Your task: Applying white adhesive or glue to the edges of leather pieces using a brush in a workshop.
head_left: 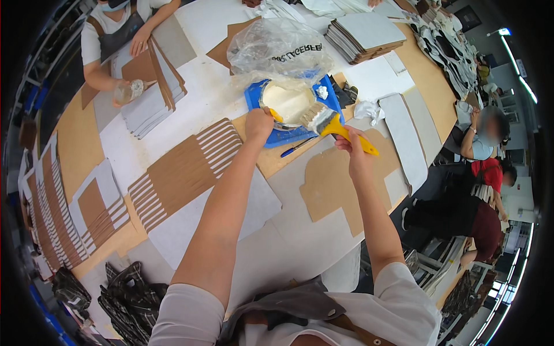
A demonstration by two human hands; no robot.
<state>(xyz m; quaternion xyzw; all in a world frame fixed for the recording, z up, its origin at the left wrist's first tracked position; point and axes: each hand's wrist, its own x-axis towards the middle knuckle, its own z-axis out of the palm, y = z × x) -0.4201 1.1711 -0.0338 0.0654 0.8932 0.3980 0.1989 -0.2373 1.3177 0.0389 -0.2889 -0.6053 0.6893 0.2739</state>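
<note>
My right hand (355, 145) is closed around the yellow handle of a wide paintbrush (332, 125). Its bristles, coated in white paste, rest at the right rim of a round tub of cream-coloured paste (288, 101). At the tub's front left edge my left hand (259, 125) grips a small yellow piece (275, 115), perhaps a handle; the fingers hide most of it. The tub stands in a blue tray (277, 139), partly under a clear plastic bag (277, 47). A blue pen (296, 148) lies in front of the tray.
Fanned brown and white sheets (181, 173) lie to the left, cut brown board (329, 181) to the right. A stack of panels (368, 34) stands at the back right. Across the table, a person (125, 39) holds a brush and touches sheets. Checked fabric (130, 298) lies front left.
</note>
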